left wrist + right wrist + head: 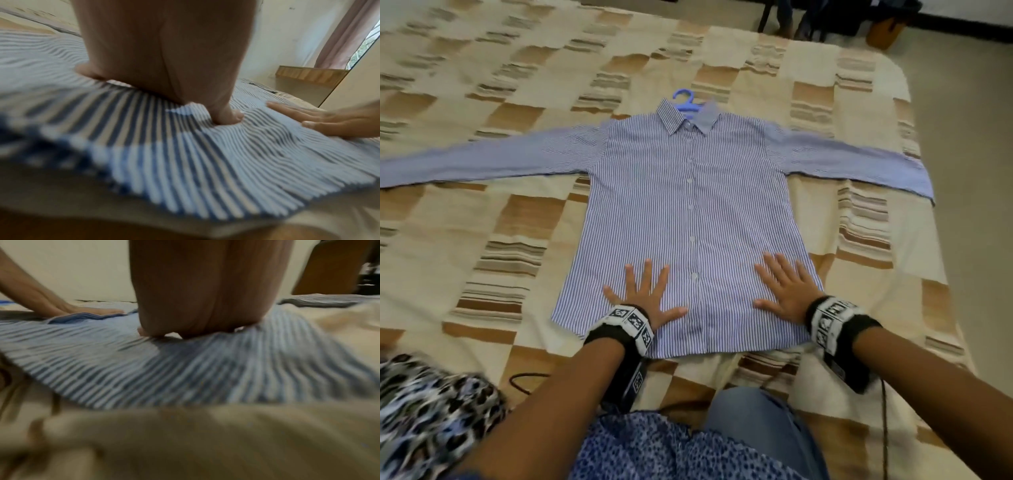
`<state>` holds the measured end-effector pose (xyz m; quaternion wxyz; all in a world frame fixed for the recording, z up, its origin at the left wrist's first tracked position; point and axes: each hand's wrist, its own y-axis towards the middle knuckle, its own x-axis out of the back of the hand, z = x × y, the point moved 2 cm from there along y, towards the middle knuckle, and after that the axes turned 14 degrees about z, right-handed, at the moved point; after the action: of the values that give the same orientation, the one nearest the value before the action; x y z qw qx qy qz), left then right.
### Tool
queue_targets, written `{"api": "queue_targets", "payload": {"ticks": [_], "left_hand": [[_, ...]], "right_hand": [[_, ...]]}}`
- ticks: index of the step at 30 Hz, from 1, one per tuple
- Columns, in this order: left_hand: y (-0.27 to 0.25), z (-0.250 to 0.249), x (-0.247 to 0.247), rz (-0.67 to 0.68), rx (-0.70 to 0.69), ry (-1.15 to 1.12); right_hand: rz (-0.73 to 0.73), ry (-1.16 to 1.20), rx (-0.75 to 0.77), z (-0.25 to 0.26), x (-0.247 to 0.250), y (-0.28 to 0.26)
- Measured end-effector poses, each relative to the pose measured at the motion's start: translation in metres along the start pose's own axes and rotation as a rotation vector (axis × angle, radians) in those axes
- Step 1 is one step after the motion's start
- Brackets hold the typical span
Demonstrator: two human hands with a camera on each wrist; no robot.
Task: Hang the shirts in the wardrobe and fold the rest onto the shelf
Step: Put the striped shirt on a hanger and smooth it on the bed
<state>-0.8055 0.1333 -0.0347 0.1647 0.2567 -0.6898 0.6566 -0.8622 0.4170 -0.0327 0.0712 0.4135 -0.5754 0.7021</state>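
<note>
Checked bedspread (482,260) serves as work surface. Striped shirt (688,192) lies flat on it, buttoned, sleeves spread wide. Left hand (645,296) and right hand (786,291) rest palm-down, fingers splayed, either side of the placket near the hem, likely smoothing creases. Blue hanger (686,102) sits beyond both hands, hook out past the collar, probably ready for lifting.

Only the hook of the hanger (686,101) showed; the shirt (690,212) hid the rest. Its left sleeve ran off the picture's edge. Both wrist views were blurred, the fingers unclear.
</note>
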Motion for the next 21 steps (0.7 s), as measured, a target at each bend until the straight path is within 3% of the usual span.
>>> {"api": "queue_targets", "payload": {"ticks": [5, 7, 9, 12, 16, 19, 21], "left_hand": [[-0.014, 0.006, 0.005, 0.109, 0.105, -0.086], [-0.015, 0.006, 0.021, 0.151, 0.144, -0.118], [-0.019, 0.001, 0.042, 0.11, 0.158, -0.138], [-0.017, -0.011, 0.077, -0.015, 0.108, -0.066], [0.033, -0.009, 0.118, -0.197, 0.093, 0.0], [0.08, -0.002, 0.157, -0.373, 0.03, 0.04], [0.107, 0.003, 0.174, -0.406, -0.036, 0.07]], "right_hand": [[0.147, 0.064, -0.214, -0.025, -0.009, -0.027], [0.231, 0.028, -0.265, -0.025, 0.01, -0.02], [0.259, -0.068, -0.297, -0.012, 0.047, -0.012], [0.042, -0.098, -0.232, 0.017, 0.104, 0.008], [-0.279, -0.128, -0.155, 0.044, 0.159, 0.064], [-0.358, -0.093, -0.078, 0.035, 0.183, 0.128], [-0.324, -0.081, -0.021, 0.02, 0.189, 0.163]]}}
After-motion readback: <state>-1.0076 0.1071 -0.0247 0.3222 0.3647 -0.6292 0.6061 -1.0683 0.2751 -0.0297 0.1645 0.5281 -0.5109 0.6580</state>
